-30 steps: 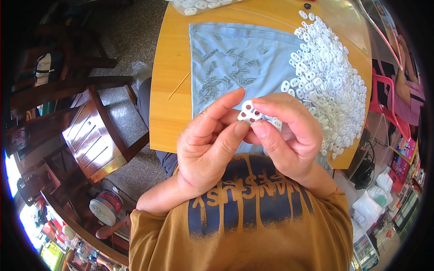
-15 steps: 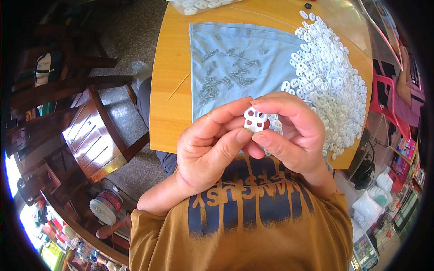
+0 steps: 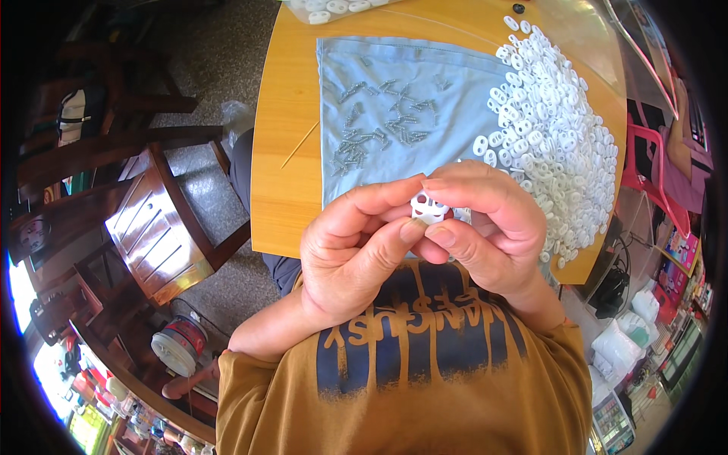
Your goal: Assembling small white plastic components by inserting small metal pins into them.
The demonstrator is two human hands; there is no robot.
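Note:
Between the fingertips of both my hands is a small white plastic cord lock with round holes in its face. My left hand pinches it with thumb and index finger from the left. From the right, my right hand closes on it the same way, its other fingers curled behind. Part of the cord lock is hidden by the fingers. Just beyond my hands lies a light blue cloth, with several small metal springs scattered over it. A big heap of white two-holed plastic pieces spreads beside the cloth's right edge.
The wooden table carries a thin stick left of the cloth. A clear container of white pieces stands at the far edge, and a small black part lies far right. A wooden chair is at the left.
The cord lock has tilted between my fingertips, so less of its face shows. Both hands have shifted very slightly and keep their pinch.

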